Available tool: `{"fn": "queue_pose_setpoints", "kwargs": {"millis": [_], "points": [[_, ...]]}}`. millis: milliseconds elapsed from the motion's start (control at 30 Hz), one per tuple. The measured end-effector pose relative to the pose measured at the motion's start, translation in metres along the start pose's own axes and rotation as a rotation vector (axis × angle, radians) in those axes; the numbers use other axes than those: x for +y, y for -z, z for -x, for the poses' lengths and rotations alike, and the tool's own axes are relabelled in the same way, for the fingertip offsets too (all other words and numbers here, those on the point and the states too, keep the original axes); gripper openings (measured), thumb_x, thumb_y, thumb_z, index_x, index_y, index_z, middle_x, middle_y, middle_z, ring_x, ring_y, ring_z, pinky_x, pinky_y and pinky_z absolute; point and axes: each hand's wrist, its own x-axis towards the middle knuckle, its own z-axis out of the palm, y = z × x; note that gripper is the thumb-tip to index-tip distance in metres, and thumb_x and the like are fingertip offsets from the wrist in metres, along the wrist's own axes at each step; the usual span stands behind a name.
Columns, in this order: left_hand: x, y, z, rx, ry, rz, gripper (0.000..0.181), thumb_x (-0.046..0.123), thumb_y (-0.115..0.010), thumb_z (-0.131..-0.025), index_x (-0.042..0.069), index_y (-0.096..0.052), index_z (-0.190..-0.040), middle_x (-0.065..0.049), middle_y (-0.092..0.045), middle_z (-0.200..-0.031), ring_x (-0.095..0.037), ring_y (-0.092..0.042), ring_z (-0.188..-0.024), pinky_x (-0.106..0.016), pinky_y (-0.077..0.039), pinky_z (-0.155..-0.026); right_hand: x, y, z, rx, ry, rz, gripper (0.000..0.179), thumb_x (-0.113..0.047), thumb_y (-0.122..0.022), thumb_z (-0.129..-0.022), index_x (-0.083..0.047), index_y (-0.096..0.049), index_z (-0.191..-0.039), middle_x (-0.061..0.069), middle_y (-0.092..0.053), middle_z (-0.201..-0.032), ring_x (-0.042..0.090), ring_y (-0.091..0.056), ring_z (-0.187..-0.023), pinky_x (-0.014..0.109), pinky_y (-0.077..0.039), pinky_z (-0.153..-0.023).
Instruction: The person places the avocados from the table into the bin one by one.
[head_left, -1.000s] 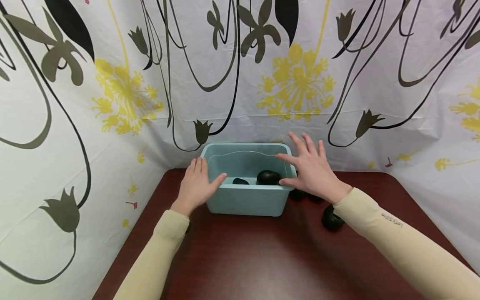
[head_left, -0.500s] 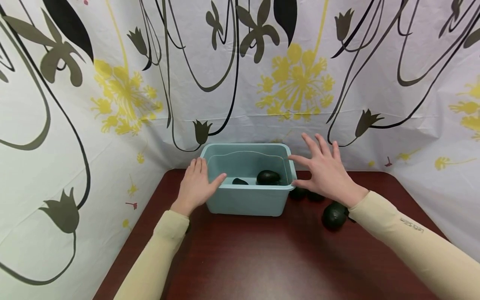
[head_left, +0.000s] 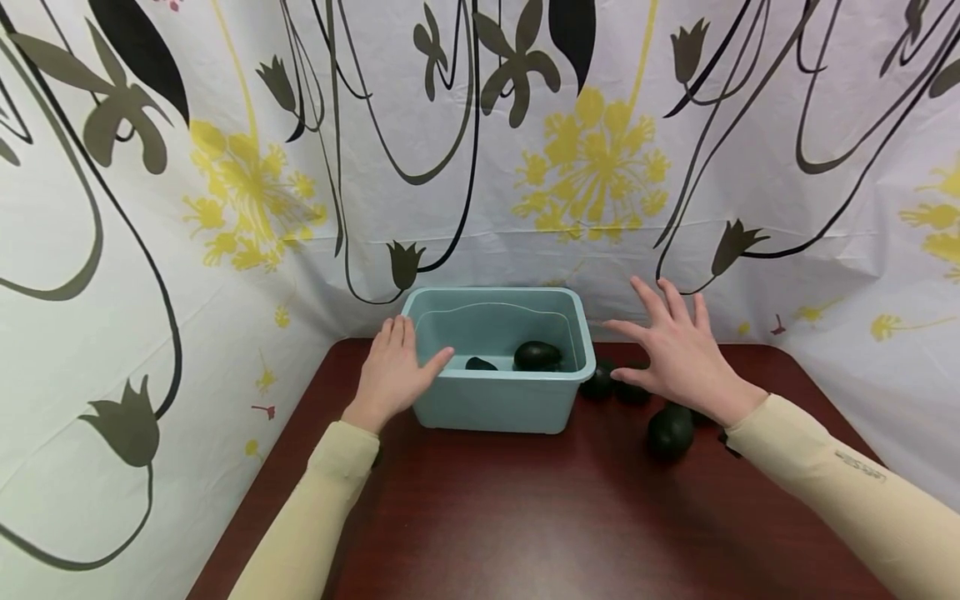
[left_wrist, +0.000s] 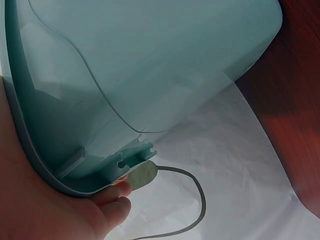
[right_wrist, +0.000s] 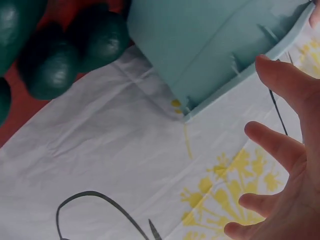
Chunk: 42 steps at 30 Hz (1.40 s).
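A pale blue-green plastic tub [head_left: 495, 404] stands at the back of the table. Inside it lies a dark green avocado [head_left: 537, 356], plus a second dark piece [head_left: 480, 364] mostly hidden behind the front wall. My left hand [head_left: 390, 373] rests at the tub's front left corner, its fingers along the left rim and its thumb stretched over the front rim. Fingers spread, my right hand [head_left: 678, 354] hovers to the right of the tub and holds nothing. Several avocados [right_wrist: 50, 70] lie beneath it; the nearest avocado [head_left: 670, 432] is just below the palm.
The dark red wooden table [head_left: 510, 508] stretches toward me in front of the tub. A white cloth [head_left: 480, 208] with grey and yellow flower prints hangs behind and along both sides. Two avocados sit close against the tub's right side.
My right hand has moved rightward from over the tub's right rim to above the avocados beside it. The left hand and the tub have stayed put.
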Motion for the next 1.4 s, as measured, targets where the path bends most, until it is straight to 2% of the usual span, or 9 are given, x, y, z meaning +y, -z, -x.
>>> {"fn": "queue_pose_setpoints", "kwargs": {"millis": [567,933,1167,1400], "points": [[0.0,-0.001,-0.001,0.013,-0.006,0.008,0.113,0.083,-0.028,-0.091,-0.008,-0.022,-0.156,-0.025,-0.022,-0.162,-0.038,-0.014,-0.151,-0.049,-0.017,-0.121,0.016,-0.017,0.031,-0.078,0.023,0.0,0.075,-0.054,-0.089,-0.067,-0.025,-0.068,-0.133,0.023,-0.022,-0.161,0.053,-0.016,-0.144,0.083,-0.014,-0.1],[0.001,-0.001,0.0,0.008,0.003,0.006,0.112,0.083,-0.028,-0.09,-0.008,-0.023,-0.156,-0.024,-0.022,-0.162,-0.038,-0.015,-0.151,-0.049,-0.018,-0.121,0.028,-0.033,0.051,-0.184,0.049,0.022,0.076,-0.059,-0.09,-0.062,-0.029,-0.07,-0.129,0.024,-0.026,-0.159,0.054,-0.022,-0.14,0.082,-0.019,-0.097],[0.001,0.0,0.0,-0.007,0.011,-0.005,0.113,0.084,-0.026,-0.091,-0.007,-0.021,-0.157,-0.024,-0.02,-0.163,-0.038,-0.012,-0.151,-0.048,-0.015,-0.122,0.035,-0.038,0.061,-0.195,0.08,0.004,0.075,-0.057,-0.091,-0.061,-0.027,-0.072,-0.127,0.024,-0.028,-0.158,0.052,-0.022,-0.14,0.081,-0.02,-0.096],[0.001,-0.001,0.0,-0.011,0.015,-0.018,0.112,0.083,-0.025,-0.091,-0.007,-0.021,-0.157,-0.024,-0.02,-0.163,-0.037,-0.011,-0.152,-0.046,-0.013,-0.122,0.038,-0.042,0.069,-0.235,0.055,-0.03,0.075,-0.056,-0.091,-0.062,-0.028,-0.071,-0.128,0.023,-0.026,-0.159,0.05,-0.02,-0.142,0.082,-0.017,-0.097]]}}
